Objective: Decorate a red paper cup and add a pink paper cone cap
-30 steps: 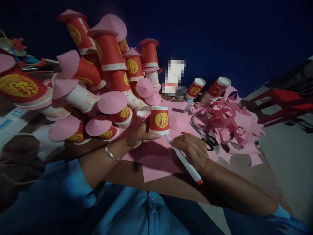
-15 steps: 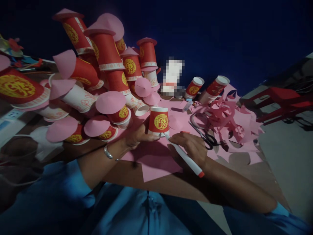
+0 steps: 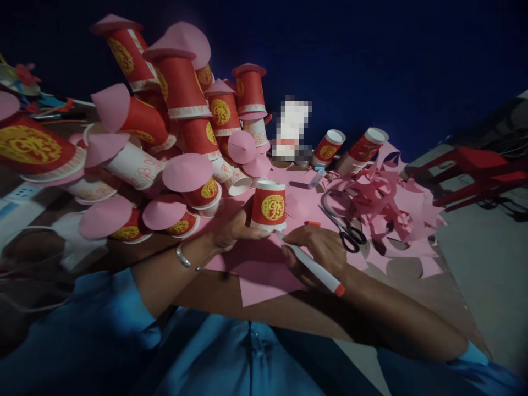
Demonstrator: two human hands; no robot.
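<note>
A red paper cup (image 3: 269,206) with a gold emblem stands at the middle of the table, its wider white rim facing me and low. My left hand (image 3: 237,231) is closed on it at the lower left, the thumb along the rim. My right hand (image 3: 319,247) grips a white marker (image 3: 315,268) with a red end, its tip at or close to the cup's lower rim; I cannot tell whether it touches. Pink paper (image 3: 268,280) lies under both hands. A pink cone (image 3: 298,203) sits just right of the cup.
Several red cups with pink cone tops (image 3: 181,85) are piled at the left. Scissors (image 3: 348,234) and pink paper scraps (image 3: 404,214) lie to the right. Two stacks of cups (image 3: 365,148) stand behind. A red stool (image 3: 474,165) is on the floor at the right.
The marker and my right hand have shifted slightly left and downward, its tip now lower by the rim. The cup remains in my left hand, nearly unmoved.
</note>
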